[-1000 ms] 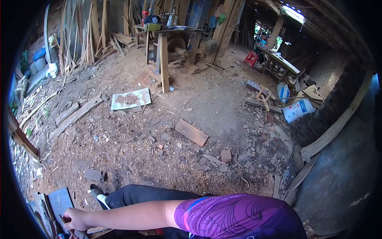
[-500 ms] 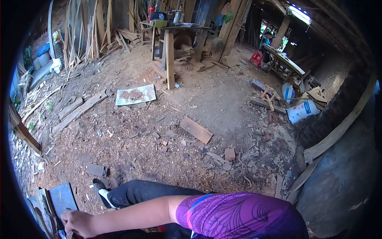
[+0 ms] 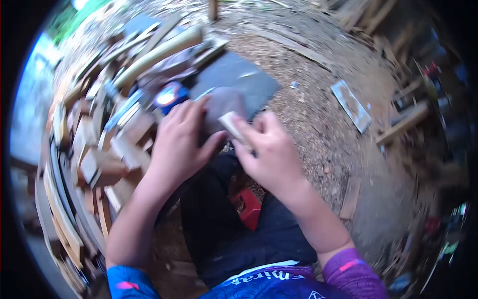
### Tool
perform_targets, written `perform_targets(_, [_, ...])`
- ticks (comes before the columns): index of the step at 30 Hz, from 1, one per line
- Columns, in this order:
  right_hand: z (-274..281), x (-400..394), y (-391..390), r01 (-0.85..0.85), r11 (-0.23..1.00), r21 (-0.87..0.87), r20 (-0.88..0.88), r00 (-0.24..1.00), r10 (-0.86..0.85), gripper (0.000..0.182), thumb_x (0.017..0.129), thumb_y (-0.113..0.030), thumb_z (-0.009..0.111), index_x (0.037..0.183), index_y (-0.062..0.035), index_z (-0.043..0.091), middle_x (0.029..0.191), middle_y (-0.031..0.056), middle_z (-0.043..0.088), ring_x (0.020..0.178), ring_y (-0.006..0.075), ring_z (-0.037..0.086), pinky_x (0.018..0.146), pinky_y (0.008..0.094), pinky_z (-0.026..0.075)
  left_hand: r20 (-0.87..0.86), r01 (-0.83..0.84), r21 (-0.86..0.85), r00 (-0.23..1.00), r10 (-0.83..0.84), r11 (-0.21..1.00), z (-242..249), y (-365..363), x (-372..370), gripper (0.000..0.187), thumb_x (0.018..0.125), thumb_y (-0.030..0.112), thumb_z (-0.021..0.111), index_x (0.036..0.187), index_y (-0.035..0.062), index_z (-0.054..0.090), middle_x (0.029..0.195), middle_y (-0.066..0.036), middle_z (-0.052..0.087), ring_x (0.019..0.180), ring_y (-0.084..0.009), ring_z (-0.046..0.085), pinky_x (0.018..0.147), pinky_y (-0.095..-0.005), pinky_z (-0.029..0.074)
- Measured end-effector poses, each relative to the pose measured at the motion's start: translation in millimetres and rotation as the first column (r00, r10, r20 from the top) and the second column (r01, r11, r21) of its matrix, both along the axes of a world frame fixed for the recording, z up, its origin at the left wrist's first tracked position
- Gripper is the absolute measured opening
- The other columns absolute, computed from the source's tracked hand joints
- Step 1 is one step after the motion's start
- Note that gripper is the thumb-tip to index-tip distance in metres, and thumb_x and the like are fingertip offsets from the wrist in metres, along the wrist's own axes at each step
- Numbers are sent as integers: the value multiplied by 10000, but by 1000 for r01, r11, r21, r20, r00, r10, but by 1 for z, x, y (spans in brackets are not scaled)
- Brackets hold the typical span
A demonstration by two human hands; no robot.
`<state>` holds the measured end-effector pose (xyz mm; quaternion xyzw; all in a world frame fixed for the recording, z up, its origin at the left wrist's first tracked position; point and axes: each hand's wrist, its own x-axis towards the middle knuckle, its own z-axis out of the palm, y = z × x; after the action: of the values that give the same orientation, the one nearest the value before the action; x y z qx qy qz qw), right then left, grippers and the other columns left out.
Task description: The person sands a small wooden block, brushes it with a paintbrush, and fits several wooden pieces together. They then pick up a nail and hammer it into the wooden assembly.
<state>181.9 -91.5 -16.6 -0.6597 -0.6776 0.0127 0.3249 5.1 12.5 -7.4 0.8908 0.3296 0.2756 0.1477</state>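
Observation:
My left hand has its thumb spread from its fingers around the near-left edge of a blurred grey, rounded piece. My right hand pinches a short pale strip, apparently wood, whose end overlaps the grey piece. Both hands are close together above my dark trouser legs. Just beyond the left fingers is a round blue object with a pale face. A dark flat board lies behind the grey piece.
Stacked wood offcuts crowd the left side, with a long pale pole across their far end. A red plastic stool shows between my legs. Chips and shavings cover the ground, where a pale panel lies.
My view has swung left and down toward the wood pile. Both hands are now together in front of me; earlier only one showed at the lower left. The right hand now holds a pale strip.

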Motion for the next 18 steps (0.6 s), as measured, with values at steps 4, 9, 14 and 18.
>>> perform_targets(4, [-5, 0, 0, -33, 987, -156, -65, 998, 23, 480, 956, -249, 686, 1421, -166, 604, 830, 144, 542, 683, 314, 622, 640, 428, 511, -37, -17, 76, 999, 20, 997, -11, 6, -1, 638, 857, 316, 727, 1377, 11, 518, 1154, -164, 579, 1135, -338, 563, 952, -446, 454])
perform_targets(9, [-1, 6, 17, -63, 994, -89, 52, 996, 68, 415, 975, -235, 652, 1388, -201, 637, 826, 138, 573, 663, 335, 629, 609, 442, 510, -23, -48, 94, 998, 51, 994, -18, 6, -1, 619, 879, 337, 692, 1372, -1, 529, 1206, -161, 557, 1159, -325, 549, 964, -439, 442])
perform_targets(14, [9, 5, -2, -9, 987, -158, 180, 983, 37, 366, 1001, -299, 600, 1354, -224, 664, 715, 125, 574, 600, 341, 636, 559, 461, 501, -108, -37, 98, 993, 47, 995, -16, 1, -2, 565, 898, 332, 664, 1332, -21, 584, 1238, -152, 557, 1193, -316, 537, 981, -430, 432])
perform_targets(18, [7, -3, 23, 69, 993, -98, 313, 949, -35, 340, 992, -302, 602, 1308, -216, 693, 721, 124, 610, 581, 334, 651, 529, 460, 509, -86, -26, 130, 996, 38, 991, -18, 3, 0, 550, 888, 318, 651, 1291, -53, 601, 1200, -153, 567, 1172, -293, 541, 950, -425, 432])
